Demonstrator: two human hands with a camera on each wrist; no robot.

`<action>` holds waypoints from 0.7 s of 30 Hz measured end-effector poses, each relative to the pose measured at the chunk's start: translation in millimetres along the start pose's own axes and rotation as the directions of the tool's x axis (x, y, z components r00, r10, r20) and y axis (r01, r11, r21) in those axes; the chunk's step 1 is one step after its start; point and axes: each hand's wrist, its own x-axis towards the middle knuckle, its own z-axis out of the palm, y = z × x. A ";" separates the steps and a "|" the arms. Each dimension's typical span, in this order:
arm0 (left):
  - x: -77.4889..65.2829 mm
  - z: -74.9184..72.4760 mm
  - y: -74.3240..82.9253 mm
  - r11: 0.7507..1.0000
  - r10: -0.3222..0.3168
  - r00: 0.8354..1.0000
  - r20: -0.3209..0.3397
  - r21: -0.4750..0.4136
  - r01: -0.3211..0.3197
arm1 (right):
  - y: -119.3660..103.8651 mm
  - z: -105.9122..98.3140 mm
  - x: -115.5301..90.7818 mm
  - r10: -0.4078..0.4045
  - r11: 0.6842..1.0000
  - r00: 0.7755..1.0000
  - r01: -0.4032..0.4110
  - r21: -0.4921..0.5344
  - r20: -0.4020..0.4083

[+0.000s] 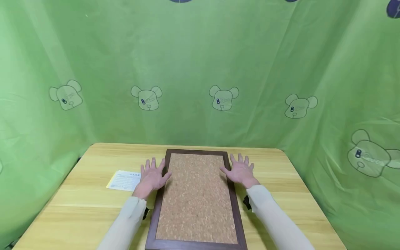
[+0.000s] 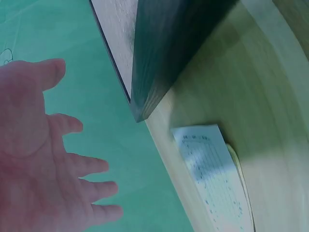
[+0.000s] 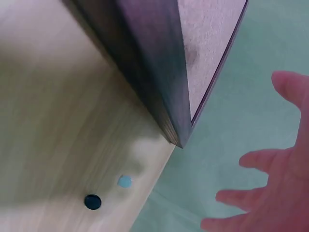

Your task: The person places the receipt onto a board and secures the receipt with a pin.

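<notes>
A cork board (image 1: 197,198) with a dark brown frame (image 1: 238,218) lies lengthwise on the table in the head view. My left hand (image 1: 151,177), fingers spread, is over its left edge, apparently held above it. Over the right edge my right hand (image 1: 241,172) is spread in the same way. Both hold nothing; the wrist views show a gap between each hand and the frame. Left of the board is a lined paper pad (image 1: 124,180), partly covered by the left hand in the head view. The right wrist view shows a black disc (image 3: 92,202) and a light blue disc (image 3: 125,181).
The light wooden table (image 1: 78,215) has rounded far corners. A green curtain (image 1: 187,62) printed with bear heads hangs behind it and along both sides. Dark wrist devices (image 1: 247,202) show under the pale sleeves (image 1: 275,218).
</notes>
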 end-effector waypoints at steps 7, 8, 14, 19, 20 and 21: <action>0.3 -1.6 -16.8 0.992 0.109 0.991 -0.073 -0.050 -0.113 | 6.3 0.5 -9.3 -0.147 0.983 0.989 0.149 0.106 -0.030; -0.2 -2.5 -19.9 0.990 0.126 0.989 -0.080 -0.052 -0.131 | 7.2 0.5 -10.7 -0.167 0.977 0.985 0.170 0.127 -0.027; -3.7 -9.8 -40.8 0.970 0.212 0.973 -0.090 -0.102 -0.220 | 14.2 -0.2 -19.4 -0.254 0.952 0.967 0.256 0.170 -0.035; -9.0 -15.1 -61.9 0.959 0.228 0.965 -0.128 -0.145 -0.245 | 20.4 -2.4 -30.3 -0.275 0.942 0.961 0.272 0.196 -0.012; -10.5 -15.6 -66.6 0.959 0.220 0.966 -0.133 -0.149 -0.239 | 21.7 -2.4 -32.5 -0.282 0.941 0.959 0.277 0.194 -0.002; -12.1 -15.8 -71.5 0.960 0.208 0.968 -0.138 -0.158 -0.229 | 22.8 -2.1 -34.7 -0.289 0.939 0.957 0.282 0.198 0.011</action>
